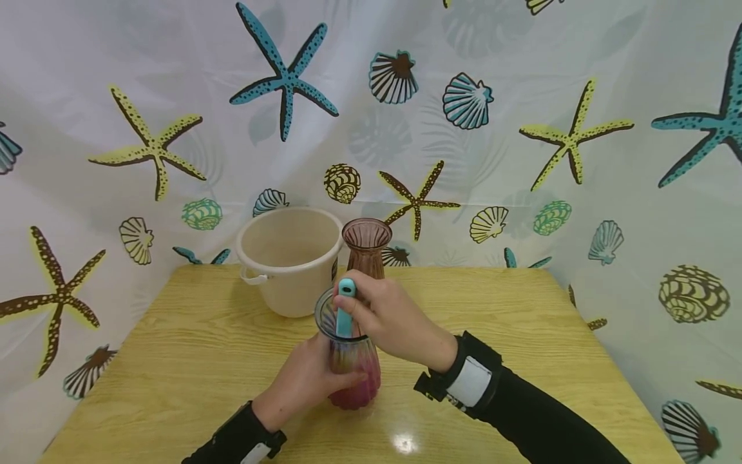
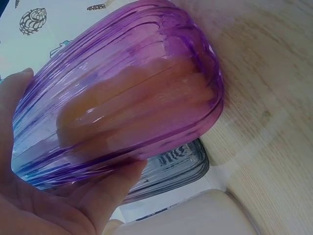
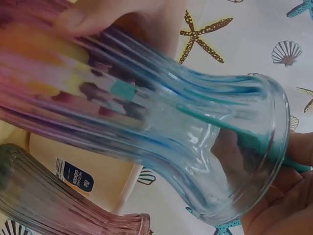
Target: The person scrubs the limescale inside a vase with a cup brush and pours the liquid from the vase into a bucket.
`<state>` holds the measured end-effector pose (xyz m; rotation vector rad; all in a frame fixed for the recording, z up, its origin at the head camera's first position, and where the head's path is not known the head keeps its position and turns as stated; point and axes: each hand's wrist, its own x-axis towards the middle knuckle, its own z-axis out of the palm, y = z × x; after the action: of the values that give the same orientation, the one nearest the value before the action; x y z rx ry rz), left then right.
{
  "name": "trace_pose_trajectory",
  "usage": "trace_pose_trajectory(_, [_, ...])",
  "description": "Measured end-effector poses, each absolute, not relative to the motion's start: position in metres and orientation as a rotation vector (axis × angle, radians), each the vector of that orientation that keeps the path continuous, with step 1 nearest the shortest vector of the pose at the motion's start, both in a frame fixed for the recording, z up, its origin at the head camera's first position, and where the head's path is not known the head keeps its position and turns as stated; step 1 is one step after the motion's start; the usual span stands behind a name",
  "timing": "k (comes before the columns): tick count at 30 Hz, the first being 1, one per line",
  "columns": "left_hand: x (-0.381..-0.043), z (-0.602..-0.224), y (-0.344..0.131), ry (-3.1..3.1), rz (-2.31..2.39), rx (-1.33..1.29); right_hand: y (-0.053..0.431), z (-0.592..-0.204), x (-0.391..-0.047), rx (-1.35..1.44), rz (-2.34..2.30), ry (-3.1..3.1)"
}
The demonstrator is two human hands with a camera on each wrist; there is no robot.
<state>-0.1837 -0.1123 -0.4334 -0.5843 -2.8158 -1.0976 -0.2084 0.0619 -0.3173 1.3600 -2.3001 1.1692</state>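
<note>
My left hand (image 1: 301,374) grips a ribbed glass vase (image 1: 361,380), blue at the mouth and pink-purple at the base, with the thumb across its front. The vase's mouth faces up, leaning toward me. My right hand (image 1: 391,316) pinches the teal handle of a bottle brush (image 1: 345,309) at the mouth. Through the glass in the right wrist view, the teal handle (image 3: 210,117) runs down the neck, and a blurred yellow-orange shape shows lower inside. In the left wrist view, the vase (image 2: 132,39) fills the middle, an orange form showing through it.
Just behind the held vase stands a second ribbed vase (image 1: 367,235), brownish pink. A cream bucket (image 1: 292,293) with a side handle stands at the back left. The wooden table (image 1: 493,335) is bordered by a curtain (image 1: 498,154) printed with starfish and shells.
</note>
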Motion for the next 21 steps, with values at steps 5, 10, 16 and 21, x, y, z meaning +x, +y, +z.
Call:
trace_pose_trajectory(5, [-0.185,-0.433,-0.112,-2.827,-1.099,-0.591,0.064,-0.315,-0.211,1.343,1.087,-2.311])
trace_pose_trajectory(10, [-0.185,-0.432,-0.112,-2.828,-1.134,-0.595,0.068,-0.311,-0.215,1.335,1.001,-2.331])
trace_pose_trajectory(16, [-0.185,-0.432,-0.112,-2.835,-1.143,-0.595,0.072,-0.307,-0.216,1.313,0.971,-2.344])
trace_pose_trajectory(21, [-0.186,-0.432,-0.112,-2.835,-1.135,-0.605,0.074,-0.304,-0.215,1.337,1.014,-2.342])
